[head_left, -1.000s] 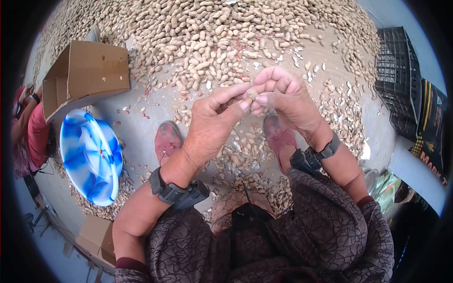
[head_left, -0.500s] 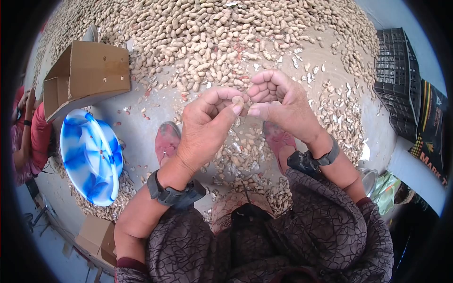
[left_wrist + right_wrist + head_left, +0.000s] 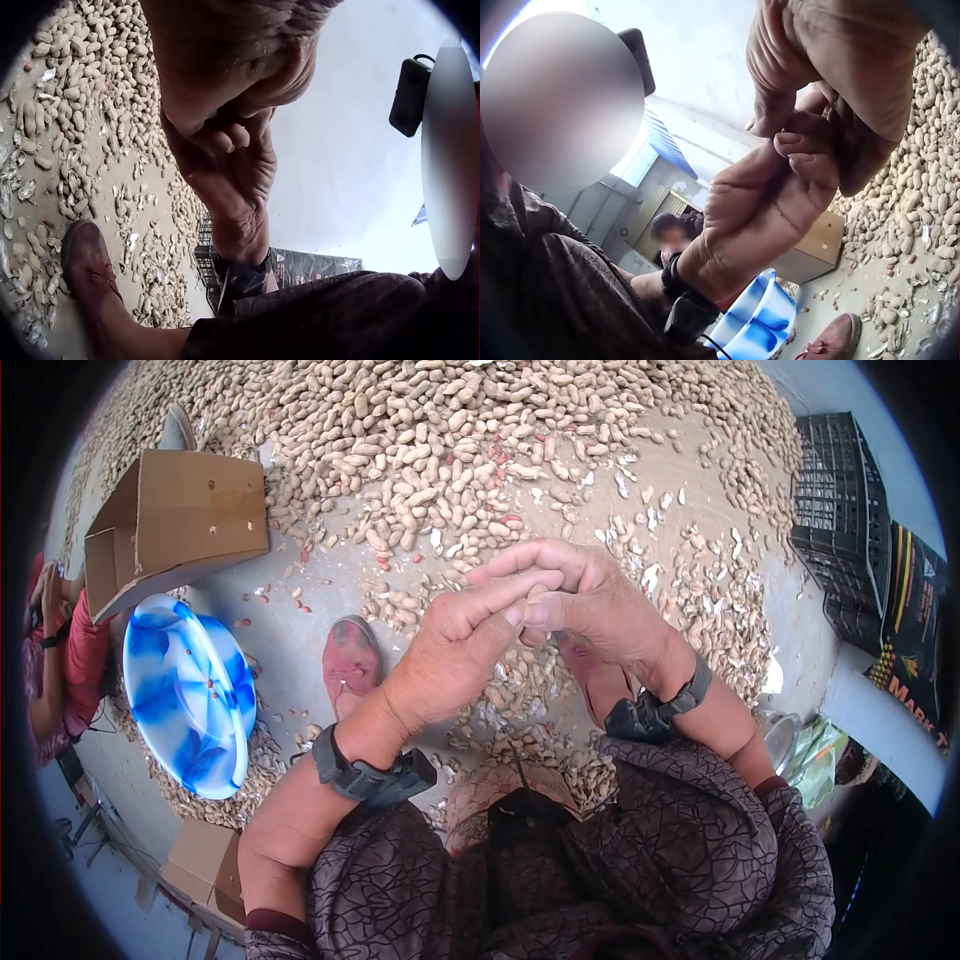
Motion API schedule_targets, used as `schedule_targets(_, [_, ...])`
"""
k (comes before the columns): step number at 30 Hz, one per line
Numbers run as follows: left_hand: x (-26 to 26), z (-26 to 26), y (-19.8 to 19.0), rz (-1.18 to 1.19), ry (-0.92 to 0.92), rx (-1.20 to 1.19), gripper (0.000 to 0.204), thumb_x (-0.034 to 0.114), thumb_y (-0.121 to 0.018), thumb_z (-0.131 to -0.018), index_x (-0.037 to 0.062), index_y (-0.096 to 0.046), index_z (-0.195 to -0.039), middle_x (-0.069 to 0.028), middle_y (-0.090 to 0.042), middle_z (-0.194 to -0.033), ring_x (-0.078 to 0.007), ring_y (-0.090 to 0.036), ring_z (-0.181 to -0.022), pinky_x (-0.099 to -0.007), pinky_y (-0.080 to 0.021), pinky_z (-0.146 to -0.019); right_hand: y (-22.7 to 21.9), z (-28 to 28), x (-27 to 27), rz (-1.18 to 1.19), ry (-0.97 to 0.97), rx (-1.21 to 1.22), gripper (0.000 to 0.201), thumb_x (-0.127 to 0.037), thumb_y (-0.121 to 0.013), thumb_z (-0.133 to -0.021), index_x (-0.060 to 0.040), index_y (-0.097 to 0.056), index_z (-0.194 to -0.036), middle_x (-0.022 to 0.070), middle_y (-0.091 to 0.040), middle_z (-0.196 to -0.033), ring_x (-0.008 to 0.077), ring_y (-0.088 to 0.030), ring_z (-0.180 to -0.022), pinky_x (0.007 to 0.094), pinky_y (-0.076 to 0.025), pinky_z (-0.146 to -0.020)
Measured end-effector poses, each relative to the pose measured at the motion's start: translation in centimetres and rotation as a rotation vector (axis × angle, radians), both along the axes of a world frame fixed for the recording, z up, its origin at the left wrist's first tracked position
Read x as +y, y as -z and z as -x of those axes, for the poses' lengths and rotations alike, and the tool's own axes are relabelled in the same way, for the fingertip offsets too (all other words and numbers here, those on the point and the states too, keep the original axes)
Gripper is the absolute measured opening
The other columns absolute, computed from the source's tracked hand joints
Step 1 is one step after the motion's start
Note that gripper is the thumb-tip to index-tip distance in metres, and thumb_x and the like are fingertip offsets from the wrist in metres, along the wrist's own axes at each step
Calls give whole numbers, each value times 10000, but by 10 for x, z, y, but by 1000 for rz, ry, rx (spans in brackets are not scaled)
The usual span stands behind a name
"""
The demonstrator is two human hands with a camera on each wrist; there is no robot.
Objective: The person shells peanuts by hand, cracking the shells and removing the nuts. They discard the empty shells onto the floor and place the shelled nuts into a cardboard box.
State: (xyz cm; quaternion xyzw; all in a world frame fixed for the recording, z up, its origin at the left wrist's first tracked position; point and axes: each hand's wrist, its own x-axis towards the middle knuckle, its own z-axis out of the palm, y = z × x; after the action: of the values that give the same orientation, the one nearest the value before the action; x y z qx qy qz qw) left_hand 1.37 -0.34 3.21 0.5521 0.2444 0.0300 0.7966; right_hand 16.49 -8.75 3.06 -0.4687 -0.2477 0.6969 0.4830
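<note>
Both hands meet at the centre of the head view, above the floor between two red shoes. My left hand pinches with thumb and forefinger, and its fingertips touch those of my right hand. A sliver of a peanut shows between the two thumb tips; fingers cover most of it. The right fingers curl over the far side of the left fingertips. In the left wrist view the curled fingers hide the peanut, and the right wrist view shows the hands pressed together too.
A large heap of peanuts spreads ahead, with broken shells around the feet. On the left stand a cardboard box and a blue-and-white basin holding a few kernels. A black crate is at right; another person sits far left.
Half a second ago the hands were slightly apart, the left pinching a peanut. Now they have come together, and the right fingers have closed in over the left fingertips.
</note>
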Motion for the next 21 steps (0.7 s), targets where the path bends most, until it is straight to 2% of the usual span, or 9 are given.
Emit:
schedule_targets(1, [0, 0, 2, 1, 2, 0, 304, 149, -469, -877, 54, -525, -1160, 8, -583, -858, -13, -446, -647, -152, -349, -565, -2, 1, 1, 1, 2, 0, 370, -154, -626, -760, -34, -515, -1092, 6, -578, -899, 68, -526, -789, 216, -442, -689])
schedule_targets(3, [-1, 0, 6, 104, -22, -42, 310, 155, -453, -876, 45, -521, -1158, 29, -558, -807, 3, -367, -590, -150, -278, -508, -7, 5, 2, 25, 63, 26, 377, -148, -624, -757, -23, -515, -1096, -3, -588, -840, 52, -507, -719, 196, -426, -640])
schedule_targets(7, [-3, 0, 6, 99, -58, -19, 302, 103, -431, -868, 32, -524, -1146, 19, -566, -826, -1, -381, -598, -149, -290, -517, 2, 7, -2, -14, 70, 34, 355, -143, -613, -769, -5, -518, -1082, 2, -589, -838, 42, -484, -683, 177, -405, -605])
schedule_targets(10, [-3, -3, 0, -3, -44, -2, 308, 66, -410, -856, 14, -520, -1139, -1, -570, -841, -16, -444, -650, -160, -350, -571, 1, 6, -3, 13, 93, 103, 331, -128, -600, -781, 6, -519, -1074, 3, -584, -810, 33, -471, -654, 166, -388, -567])
schedule_targets(12, [-3, -3, -3, 55, -20, -102, 263, 17, -425, -848, -38, -524, -1086, -36, -506, -1065, -84, -526, -802, -220, -433, -728, 5, 5, -5, 9, 70, 99, 313, -133, -604, -786, 3, -530, -1058, -5, -570, -763, 23, -461, -618, 157, -373, -531])
schedule_targets(16, [-6, 0, -3, 98, 3, -160, 255, 36, -457, -842, -35, -523, -1078, -49, -508, -1058, -79, -531, -805, -217, -434, -717, -1, 11, -4, 1, 105, 5, 318, -136, -619, -760, 9, -568, -1038, -1, -579, -746, 16, -444, -581, 150, -339, -497])
schedule_targets(18, [-5, 1, -3, -6, 37, -81, 231, 61, -484, -842, -44, -536, -1041, -62, -515, -1043, -84, -539, -821, -217, -436, -712, -1, 13, -4, -27, 144, -103, 225, -173, -639, -776, -14, -601, -930, -22, -533, -636, 15, -447, -513, 147, -339, -437])
schedule_targets(21, [-6, 1, 1, -22, 36, -159, 218, 80, -488, -851, -56, -539, -1014, -53, -525, -1023, -79, -537, -810, -209, -432, -698, -6, 14, -4, 0, 157, -130, 194, -171, -641, -774, -17, -613, -890, -22, -522, -608, 17, -437, -477, 153, -333, -412])
